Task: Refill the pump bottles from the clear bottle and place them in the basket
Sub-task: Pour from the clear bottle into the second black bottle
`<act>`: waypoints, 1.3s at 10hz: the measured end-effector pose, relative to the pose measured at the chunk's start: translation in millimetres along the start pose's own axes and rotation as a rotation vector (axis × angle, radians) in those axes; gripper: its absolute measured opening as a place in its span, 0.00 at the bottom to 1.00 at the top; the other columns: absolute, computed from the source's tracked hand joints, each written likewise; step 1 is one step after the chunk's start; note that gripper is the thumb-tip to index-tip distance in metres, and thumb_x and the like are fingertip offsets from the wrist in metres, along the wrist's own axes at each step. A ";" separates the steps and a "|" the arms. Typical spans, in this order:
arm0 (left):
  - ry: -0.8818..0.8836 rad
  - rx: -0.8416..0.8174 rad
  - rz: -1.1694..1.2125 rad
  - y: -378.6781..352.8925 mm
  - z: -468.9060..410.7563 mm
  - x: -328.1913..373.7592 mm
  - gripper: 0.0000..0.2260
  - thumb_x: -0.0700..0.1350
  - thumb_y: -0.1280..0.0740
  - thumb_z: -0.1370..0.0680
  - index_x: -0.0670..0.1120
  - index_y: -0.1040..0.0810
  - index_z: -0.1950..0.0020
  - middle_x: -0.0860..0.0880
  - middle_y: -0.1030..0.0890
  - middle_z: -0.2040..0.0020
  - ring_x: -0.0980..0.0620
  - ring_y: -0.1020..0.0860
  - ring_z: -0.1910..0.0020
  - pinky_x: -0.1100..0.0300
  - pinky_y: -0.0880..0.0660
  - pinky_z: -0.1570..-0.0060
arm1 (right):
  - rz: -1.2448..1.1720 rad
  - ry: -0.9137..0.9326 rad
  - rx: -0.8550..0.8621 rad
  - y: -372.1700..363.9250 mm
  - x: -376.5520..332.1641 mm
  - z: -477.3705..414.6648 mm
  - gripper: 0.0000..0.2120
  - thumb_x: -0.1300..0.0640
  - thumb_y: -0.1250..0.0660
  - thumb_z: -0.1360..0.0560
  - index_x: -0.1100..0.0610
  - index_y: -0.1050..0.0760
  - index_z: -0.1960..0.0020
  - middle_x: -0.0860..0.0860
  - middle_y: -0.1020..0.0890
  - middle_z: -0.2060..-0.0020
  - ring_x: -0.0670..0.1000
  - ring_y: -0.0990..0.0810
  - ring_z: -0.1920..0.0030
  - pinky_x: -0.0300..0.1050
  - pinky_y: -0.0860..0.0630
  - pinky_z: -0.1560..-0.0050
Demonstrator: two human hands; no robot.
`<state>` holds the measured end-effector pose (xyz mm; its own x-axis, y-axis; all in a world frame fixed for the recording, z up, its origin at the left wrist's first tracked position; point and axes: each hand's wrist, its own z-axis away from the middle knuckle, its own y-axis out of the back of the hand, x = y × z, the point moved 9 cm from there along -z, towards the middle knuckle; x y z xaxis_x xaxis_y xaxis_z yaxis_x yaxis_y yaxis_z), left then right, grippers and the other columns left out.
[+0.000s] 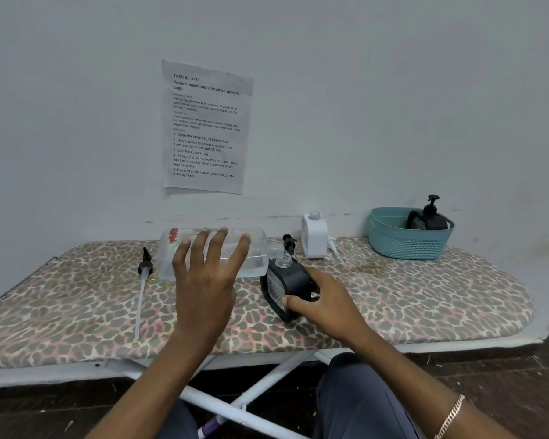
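My left hand (208,274) grips the clear bottle (171,258), which is tipped on its side with its open mouth over the neck of a black pump bottle (281,285). A little clear liquid lies along the clear bottle's lower side. My right hand (322,301) holds the black bottle, which has no pump on it and leans slightly. A white pump bottle (313,236), also without its pump, stands behind. Another black pump bottle (428,218) with its pump on lies in the teal basket (408,245) at the far right.
A black pump head with a long tube (144,280) lies on the leopard-print board at the left. Another black pump head (289,242) sits behind the black bottle. A white pump (332,245) lies beside the white bottle. A printed sheet (205,126) hangs on the wall.
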<state>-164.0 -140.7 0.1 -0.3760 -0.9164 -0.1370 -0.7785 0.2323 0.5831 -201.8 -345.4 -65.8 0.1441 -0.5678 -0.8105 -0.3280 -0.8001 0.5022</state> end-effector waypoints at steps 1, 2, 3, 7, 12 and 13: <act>0.000 -0.006 0.001 -0.6 -0.2 0.1 0.39 0.26 0.31 0.35 0.51 0.23 0.26 0.42 0.23 0.29 0.36 0.27 0.28 0.37 0.39 0.28 | 0.005 0.000 0.001 0.1 -0.3 0.0 0.20 0.48 0.23 0.28 0.46 0.21 0.38 0.40 0.15 0.50 0.37 0.18 0.50 0.38 0.21 0.48; 0.002 -0.005 0.001 -0.4 0.2 -0.2 0.39 0.26 0.31 0.34 0.51 0.23 0.26 0.42 0.23 0.29 0.36 0.27 0.28 0.37 0.39 0.28 | 0.001 -0.002 0.001 -0.2 -0.2 -0.5 0.19 0.48 0.23 0.28 0.46 0.21 0.38 0.40 0.14 0.50 0.38 0.18 0.50 0.41 0.20 0.47; 0.001 -0.002 0.003 0.1 0.2 -0.2 0.39 0.26 0.31 0.35 0.51 0.23 0.26 0.42 0.23 0.29 0.36 0.27 0.28 0.37 0.39 0.28 | 0.001 0.002 0.001 -0.1 -0.3 0.0 0.19 0.48 0.23 0.28 0.47 0.21 0.38 0.40 0.14 0.50 0.38 0.18 0.50 0.41 0.20 0.47; 0.002 -0.002 0.004 0.4 -0.2 -0.2 0.39 0.26 0.30 0.34 0.51 0.23 0.26 0.42 0.22 0.29 0.36 0.27 0.28 0.37 0.39 0.28 | -0.005 -0.002 -0.008 -1.0 -0.1 -1.0 0.18 0.49 0.23 0.28 0.46 0.21 0.39 0.40 0.14 0.51 0.38 0.17 0.50 0.41 0.20 0.47; 0.001 -0.005 0.010 0.8 -0.7 -0.3 0.39 0.26 0.30 0.34 0.51 0.22 0.26 0.41 0.22 0.29 0.36 0.27 0.28 0.37 0.39 0.29 | 0.002 0.000 -0.007 -0.6 -0.3 0.2 0.18 0.48 0.23 0.28 0.46 0.21 0.39 0.40 0.14 0.51 0.38 0.17 0.50 0.43 0.19 0.46; 0.000 -0.005 0.011 1.2 -1.2 0.0 0.39 0.26 0.30 0.34 0.51 0.22 0.26 0.41 0.22 0.29 0.36 0.27 0.28 0.37 0.39 0.29 | 0.004 -0.001 -0.007 -1.0 0.7 -0.1 0.19 0.48 0.23 0.28 0.46 0.21 0.38 0.40 0.14 0.51 0.38 0.18 0.50 0.44 0.19 0.46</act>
<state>-164.3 -140.8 1.7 -0.3848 -0.9138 -0.1304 -0.7718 0.2411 0.5883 -201.3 -345.1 -66.8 0.1419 -0.5707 -0.8088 -0.3217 -0.7993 0.5075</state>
